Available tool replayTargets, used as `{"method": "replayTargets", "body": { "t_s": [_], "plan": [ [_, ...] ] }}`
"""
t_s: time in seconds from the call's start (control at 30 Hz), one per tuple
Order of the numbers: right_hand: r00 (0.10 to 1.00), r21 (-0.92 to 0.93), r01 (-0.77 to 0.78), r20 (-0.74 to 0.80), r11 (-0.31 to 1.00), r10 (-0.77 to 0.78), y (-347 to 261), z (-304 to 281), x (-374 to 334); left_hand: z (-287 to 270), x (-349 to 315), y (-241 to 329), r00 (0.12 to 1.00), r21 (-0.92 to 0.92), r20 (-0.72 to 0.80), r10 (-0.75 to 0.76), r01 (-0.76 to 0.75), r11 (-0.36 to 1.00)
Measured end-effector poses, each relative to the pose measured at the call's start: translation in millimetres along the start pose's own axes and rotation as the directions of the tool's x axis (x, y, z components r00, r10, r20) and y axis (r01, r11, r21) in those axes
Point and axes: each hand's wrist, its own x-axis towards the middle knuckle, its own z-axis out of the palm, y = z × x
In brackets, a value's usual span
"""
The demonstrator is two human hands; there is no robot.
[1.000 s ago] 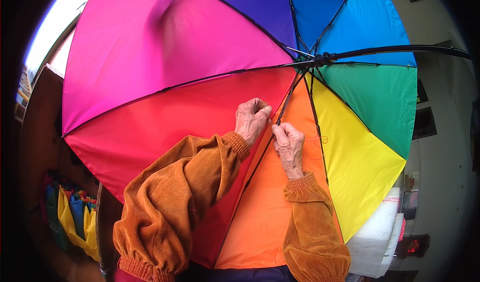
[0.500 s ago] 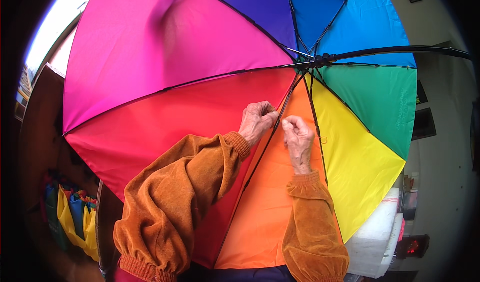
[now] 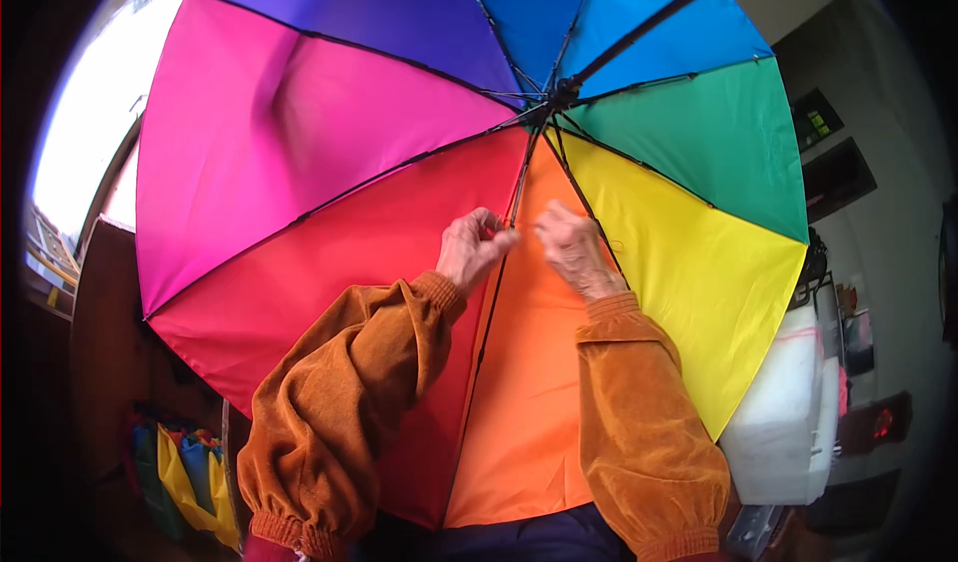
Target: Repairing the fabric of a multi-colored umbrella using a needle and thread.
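Observation:
A large open umbrella (image 3: 399,123) with rainbow-coloured panels lies inside-up before me, its black ribs running out from the hub (image 3: 536,110). My left hand (image 3: 474,250) is closed in a pinch at the rib (image 3: 483,347) between the red panel and the orange panel (image 3: 529,382). Over the upper orange panel, my right hand (image 3: 576,246) is closed too, slightly smeared by motion, a little apart from the left. What its fingertips hold is too small to make out. A small loop of thread (image 3: 616,246) shows on the yellow panel beside it.
The umbrella's black shaft (image 3: 659,23) rises from the hub toward the upper right. Folded colourful fabric (image 3: 185,472) hangs at lower left beside a brown board (image 3: 100,332). A white wrapped bundle (image 3: 778,412) stands at the right, past the umbrella's edge.
The umbrella has turned and shifted left in view, its shaft now slanting up. My right hand has moved up and left and tilted leftward; my left stays at the same rib.

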Motion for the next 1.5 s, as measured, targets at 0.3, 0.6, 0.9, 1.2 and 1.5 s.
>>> {"method": "replayTargets", "body": {
  "t_s": [0.3, 0.6, 0.9, 1.2, 1.5],
  "plan": [
    [0.451, 0.944, 0.143, 0.205, -0.297, 0.869, -6, -57, -39, -41, 21, -72, 0.958, 0.081, 0.056, 0.283, -0.286, 0.955],
    [0.334, 0.917, -0.229, -0.242, 0.327, 0.911, 50, -215, -132, -19, 16, -46, 0.961, 0.384, 0.040, 0.275, -0.269, 0.883],
    [0.709, 0.654, -0.593, 0.148, 0.470, 0.689, 4, -56, -17, -4, 16, -18, 0.976, -0.245, -0.106, -0.191, 0.161, 0.956],
    [0.909, 0.266, -0.414, 0.167, 0.871, 0.381, -18, 42, 5, -6, 13, -1, 0.938, -0.446, -0.040, -0.344, 0.291, 0.846],
    [0.873, 0.577, -0.485, 0.270, 0.657, 0.407, -16, 39, 0, -3, 16, 2, 0.935, -0.462, -0.051, -0.351, 0.289, 0.838]
  ]
}}
